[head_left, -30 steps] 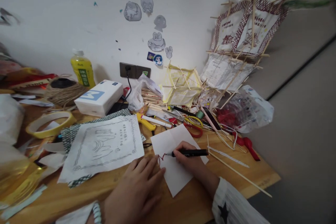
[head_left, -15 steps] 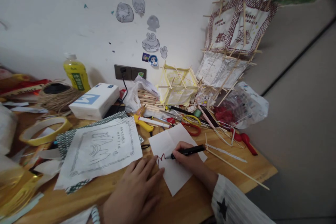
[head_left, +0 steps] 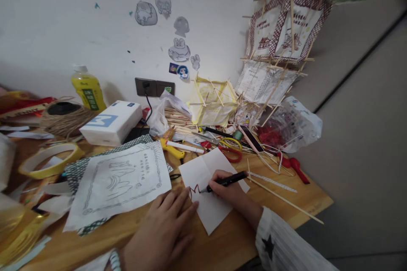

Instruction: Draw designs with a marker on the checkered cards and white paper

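Observation:
A black marker pen (head_left: 227, 180) is pinched in my right hand (head_left: 226, 190), its tip touching the white paper (head_left: 210, 211) beside a dark red zigzag line (head_left: 194, 189). Spread flat, my left hand (head_left: 162, 224) rests on the table with its fingertips at the paper's left edge. Left of that hand lies a sheet with a line drawing (head_left: 124, 182) and a patterned border, on top of a green checked sheet (head_left: 72, 173). Behind the white paper are red-and-yellow-handled scissors (head_left: 231, 152) and a white pen (head_left: 185, 147).
Thin sticks (head_left: 178, 119), a yellow glue gun (head_left: 173, 150) and a phone (head_left: 251, 139) crowd the back. Tall paper-and-stick lanterns (head_left: 273, 34) stand at right. A white box (head_left: 111, 123), twine (head_left: 63, 118), yellow tape roll (head_left: 51, 159) and bottle (head_left: 89, 89) occupy the left. One stick (head_left: 286, 200) lies at right.
The whole view has shifted slightly, so everything sits a little further left and up. Both hands keep nearly the same pose, and the pen tip stays by the red line.

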Demonstrator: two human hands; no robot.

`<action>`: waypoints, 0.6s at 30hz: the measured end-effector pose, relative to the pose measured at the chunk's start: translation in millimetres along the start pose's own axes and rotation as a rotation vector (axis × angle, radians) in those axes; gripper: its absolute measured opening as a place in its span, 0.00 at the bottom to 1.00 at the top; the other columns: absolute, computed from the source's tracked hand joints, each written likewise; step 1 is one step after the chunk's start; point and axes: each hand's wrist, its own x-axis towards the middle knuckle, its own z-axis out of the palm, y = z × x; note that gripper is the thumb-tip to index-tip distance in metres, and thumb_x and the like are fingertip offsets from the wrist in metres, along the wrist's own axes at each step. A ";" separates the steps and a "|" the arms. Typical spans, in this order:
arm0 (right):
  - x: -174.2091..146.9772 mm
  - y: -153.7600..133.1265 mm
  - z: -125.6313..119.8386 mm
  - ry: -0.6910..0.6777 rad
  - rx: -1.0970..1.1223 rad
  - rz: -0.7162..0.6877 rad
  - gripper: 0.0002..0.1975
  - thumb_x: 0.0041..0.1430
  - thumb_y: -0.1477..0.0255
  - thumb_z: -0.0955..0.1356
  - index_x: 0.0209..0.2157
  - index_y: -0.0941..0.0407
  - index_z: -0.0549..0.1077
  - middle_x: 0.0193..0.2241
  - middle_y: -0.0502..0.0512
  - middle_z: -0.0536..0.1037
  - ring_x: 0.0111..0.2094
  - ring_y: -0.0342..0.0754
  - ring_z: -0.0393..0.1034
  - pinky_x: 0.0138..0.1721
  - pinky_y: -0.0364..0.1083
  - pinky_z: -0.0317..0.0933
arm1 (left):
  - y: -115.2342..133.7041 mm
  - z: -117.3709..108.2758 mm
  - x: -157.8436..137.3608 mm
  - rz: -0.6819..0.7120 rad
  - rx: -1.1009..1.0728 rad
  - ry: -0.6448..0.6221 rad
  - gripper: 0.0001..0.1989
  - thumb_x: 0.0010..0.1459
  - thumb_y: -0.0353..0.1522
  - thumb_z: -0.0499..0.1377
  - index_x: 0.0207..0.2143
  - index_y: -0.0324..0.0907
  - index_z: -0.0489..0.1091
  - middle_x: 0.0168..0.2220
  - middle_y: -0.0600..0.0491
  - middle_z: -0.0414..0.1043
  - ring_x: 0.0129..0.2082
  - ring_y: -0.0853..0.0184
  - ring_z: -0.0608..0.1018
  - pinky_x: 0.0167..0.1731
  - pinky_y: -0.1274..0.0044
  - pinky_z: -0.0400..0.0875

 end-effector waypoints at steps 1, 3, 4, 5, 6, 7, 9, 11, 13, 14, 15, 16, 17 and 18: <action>0.1 0.4 -0.3 -0.002 0.004 0.008 0.09 0.46 0.72 0.65 0.17 0.55 0.63 0.12 0.42 0.63 0.15 0.38 0.55 0.18 0.39 0.50 | 0.1 0.2 0.2 -0.002 0.003 -0.006 0.25 0.56 0.39 0.56 0.57 0.51 0.62 0.59 0.46 0.60 0.54 0.50 0.65 0.49 0.59 0.62; 0.1 1.2 -0.9 0.000 0.011 0.014 0.08 0.46 0.72 0.65 0.17 0.55 0.63 0.11 0.42 0.62 0.14 0.38 0.54 0.18 0.39 0.50 | 0.1 0.6 0.6 -0.003 0.011 -0.018 0.25 0.56 0.39 0.56 0.57 0.50 0.61 0.59 0.45 0.60 0.55 0.50 0.65 0.49 0.58 0.62; 0.0 1.5 -1.2 0.000 0.014 0.009 0.08 0.46 0.72 0.65 0.17 0.55 0.64 0.12 0.42 0.63 0.15 0.38 0.55 0.18 0.39 0.50 | 0.1 0.9 0.7 -0.002 0.014 -0.023 0.26 0.56 0.39 0.56 0.57 0.50 0.61 0.60 0.45 0.59 0.55 0.49 0.64 0.49 0.57 0.62; -0.1 1.6 -1.4 -0.003 0.017 0.003 0.08 0.46 0.72 0.65 0.17 0.55 0.64 0.12 0.42 0.63 0.15 0.38 0.55 0.18 0.39 0.50 | -0.1 1.3 0.7 -0.001 0.015 -0.027 0.26 0.56 0.39 0.56 0.58 0.51 0.61 0.60 0.45 0.59 0.55 0.49 0.64 0.50 0.57 0.61; -0.3 1.7 -1.6 -0.007 0.019 0.001 0.08 0.46 0.72 0.65 0.17 0.55 0.64 0.12 0.42 0.63 0.15 0.38 0.55 0.18 0.39 0.50 | -0.4 1.7 0.7 -0.003 0.013 -0.030 0.26 0.56 0.39 0.56 0.58 0.51 0.60 0.60 0.46 0.59 0.55 0.49 0.64 0.50 0.57 0.61; -0.6 1.7 -1.8 -0.009 0.022 0.003 0.08 0.46 0.72 0.65 0.17 0.55 0.64 0.12 0.42 0.63 0.15 0.38 0.55 0.17 0.38 0.50 | -0.8 2.2 0.6 -0.003 0.010 -0.031 0.26 0.56 0.39 0.56 0.58 0.51 0.60 0.60 0.46 0.59 0.55 0.49 0.64 0.49 0.57 0.62; -1.6 1.0 -2.4 -0.012 0.030 0.012 0.08 0.46 0.72 0.65 0.17 0.55 0.64 0.12 0.42 0.63 0.15 0.38 0.55 0.17 0.38 0.49 | -1.6 3.1 0.3 -0.006 0.004 -0.028 0.26 0.56 0.38 0.56 0.58 0.52 0.60 0.60 0.46 0.59 0.55 0.49 0.64 0.49 0.57 0.62; -3.5 -0.6 -3.3 -0.010 0.047 0.032 0.08 0.46 0.71 0.65 0.17 0.55 0.64 0.12 0.42 0.63 0.15 0.38 0.56 0.17 0.38 0.50 | -2.0 3.5 0.0 -0.003 0.003 -0.018 0.26 0.57 0.39 0.56 0.58 0.51 0.60 0.60 0.46 0.59 0.55 0.49 0.64 0.49 0.57 0.62; -6.3 -3.3 -4.6 -0.010 0.056 0.055 0.07 0.46 0.70 0.65 0.18 0.55 0.64 0.12 0.43 0.64 0.14 0.38 0.56 0.17 0.38 0.51 | -1.8 3.0 -0.3 0.001 0.006 -0.022 0.25 0.57 0.40 0.55 0.58 0.51 0.60 0.60 0.45 0.59 0.55 0.49 0.64 0.49 0.56 0.62; -7.9 -5.0 -5.2 -0.012 0.051 0.065 0.07 0.46 0.70 0.65 0.18 0.55 0.64 0.12 0.43 0.64 0.14 0.39 0.57 0.17 0.38 0.51 | -1.4 2.5 -0.3 0.001 0.009 -0.029 0.25 0.57 0.40 0.55 0.58 0.51 0.60 0.60 0.45 0.59 0.55 0.49 0.65 0.49 0.56 0.62; -9.4 -6.7 -5.8 -0.014 0.041 0.071 0.07 0.46 0.70 0.65 0.18 0.55 0.64 0.12 0.43 0.65 0.15 0.39 0.57 0.17 0.39 0.52 | -1.1 2.0 -0.3 0.001 0.013 -0.037 0.25 0.57 0.40 0.55 0.58 0.51 0.60 0.60 0.45 0.59 0.55 0.49 0.65 0.49 0.57 0.62; -10.8 -8.4 -6.2 -0.020 0.028 0.071 0.07 0.46 0.70 0.65 0.19 0.55 0.64 0.13 0.43 0.65 0.15 0.39 0.58 0.17 0.39 0.52 | -0.7 1.4 -0.2 0.000 0.018 -0.042 0.25 0.57 0.40 0.55 0.58 0.51 0.60 0.60 0.45 0.59 0.55 0.49 0.64 0.49 0.57 0.62; -11.9 -9.8 -6.6 -0.029 0.015 0.067 0.07 0.46 0.70 0.65 0.19 0.55 0.64 0.13 0.44 0.66 0.15 0.39 0.58 0.18 0.39 0.53 | -0.4 0.9 0.0 0.000 0.022 -0.044 0.25 0.57 0.39 0.55 0.58 0.51 0.60 0.60 0.45 0.59 0.55 0.50 0.64 0.49 0.57 0.62; -12.7 -10.8 -6.8 -0.036 0.005 0.057 0.07 0.46 0.70 0.65 0.19 0.55 0.65 0.13 0.44 0.66 0.15 0.39 0.58 0.18 0.39 0.53 | -0.2 0.5 0.3 0.000 0.025 -0.041 0.25 0.57 0.39 0.55 0.58 0.51 0.60 0.60 0.46 0.59 0.55 0.50 0.64 0.49 0.57 0.62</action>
